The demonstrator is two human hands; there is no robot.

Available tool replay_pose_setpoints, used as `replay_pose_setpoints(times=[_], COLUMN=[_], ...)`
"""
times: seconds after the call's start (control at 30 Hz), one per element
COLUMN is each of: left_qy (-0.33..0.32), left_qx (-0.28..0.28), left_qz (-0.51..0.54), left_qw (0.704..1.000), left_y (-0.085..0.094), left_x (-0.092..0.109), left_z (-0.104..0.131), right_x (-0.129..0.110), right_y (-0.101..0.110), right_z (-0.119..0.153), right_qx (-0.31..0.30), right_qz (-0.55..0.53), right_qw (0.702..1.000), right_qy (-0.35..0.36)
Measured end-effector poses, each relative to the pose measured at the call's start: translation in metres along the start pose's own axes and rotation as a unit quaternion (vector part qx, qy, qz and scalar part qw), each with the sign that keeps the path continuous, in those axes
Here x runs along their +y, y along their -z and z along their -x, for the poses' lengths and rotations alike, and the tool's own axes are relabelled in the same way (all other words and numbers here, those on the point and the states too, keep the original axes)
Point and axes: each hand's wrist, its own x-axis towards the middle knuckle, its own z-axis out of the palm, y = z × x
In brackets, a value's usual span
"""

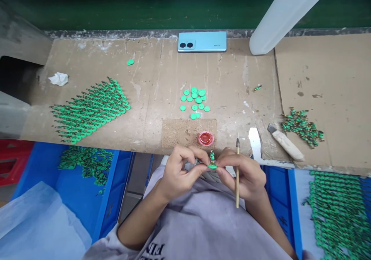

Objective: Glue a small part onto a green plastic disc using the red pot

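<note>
Between both hands, near the table's front edge, a tiny green figurine (212, 156) stands upright on a round green base (211, 166). My left hand (183, 169) is closed, its thumb and index finger pinching the base from the left. From the other side, my right hand (245, 171) grips the figurine's base with thumb and fingertips. That same hand also holds a thin wooden-handled tool (237, 182), upright among its fingers, with a fine pale tip. Just beyond the hands sits a small round dish of red liquid (206, 138) on a cardboard piece (176, 134).
Loose green discs (194, 95) lie mid-table. Rows of assembled figurines (92, 109) stand left; a figurine pile (303, 126) and a utility knife (285, 142) lie right. A phone (202, 42) rests at the back near a white post (278, 24). Blue bins (111, 198) flank my lap.
</note>
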Motion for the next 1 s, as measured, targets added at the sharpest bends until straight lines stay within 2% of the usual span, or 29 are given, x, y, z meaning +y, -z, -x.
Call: replay_pose_setpoints(times=[0.17, 0.3, 0.6, 0.73, 0.83, 0.93, 1.0], left_qy=[0.010, -0.014, -0.089, -0.100, -0.070, -0.002, 0.096], left_qx=[-0.001, -0.005, -0.026, -0.038, -0.018, 0.025, 0.033], left_qz=[0.026, 0.028, -0.086, -0.103, -0.063, 0.013, 0.104], left_qw=[1.000, 1.000, 0.992, 0.989, 0.995, 1.000, 0.989], left_y=[-0.001, -0.003, 0.005, 0.005, 0.000, -0.006, -0.007], left_x=[-0.003, -0.007, -0.008, -0.009, -0.009, -0.012, -0.018], left_z=[-0.001, 0.001, 0.004, 0.004, 0.007, 0.012, 0.012], right_x=[0.002, 0.001, 0.001, 0.001, 0.000, 0.004, 0.013], right_y=[0.000, -0.002, -0.007, -0.008, -0.005, 0.001, 0.004], right_z=[0.001, 0.001, 0.004, 0.002, 0.005, 0.018, 0.026], right_qx=[-0.005, -0.007, -0.013, -0.009, -0.006, 0.006, -0.005], right_qz=[0.009, 0.017, 0.046, 0.039, 0.034, 0.073, 0.105], right_qw=[1.000, 1.000, 0.998, 0.999, 0.999, 0.997, 0.994], right_qy=[0.007, 0.020, 0.028, 0.028, 0.021, 0.004, 0.005])
